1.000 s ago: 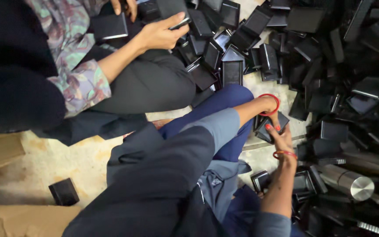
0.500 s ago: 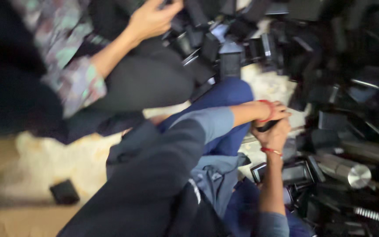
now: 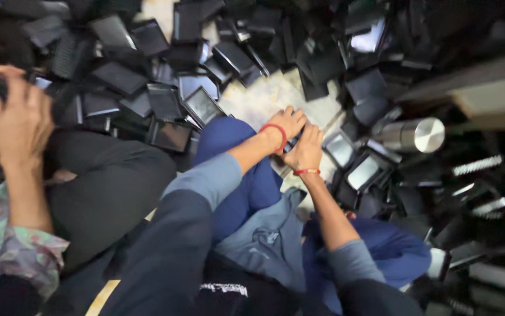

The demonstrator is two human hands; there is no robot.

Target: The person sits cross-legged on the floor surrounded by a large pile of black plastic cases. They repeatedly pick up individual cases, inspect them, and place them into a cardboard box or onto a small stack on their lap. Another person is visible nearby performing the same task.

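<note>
Both hands, left hand (image 3: 287, 124) and right hand (image 3: 308, 151), are closed together on a small dark flat part (image 3: 292, 142) held above the floor (image 3: 267, 96), judged light, rigid and smooth, best gripped by its edges.

Small dark part (image 3: 290, 144) between hands, indistinct

Black rectangular screens (image 3: 202, 105) heaped on floor
</note>
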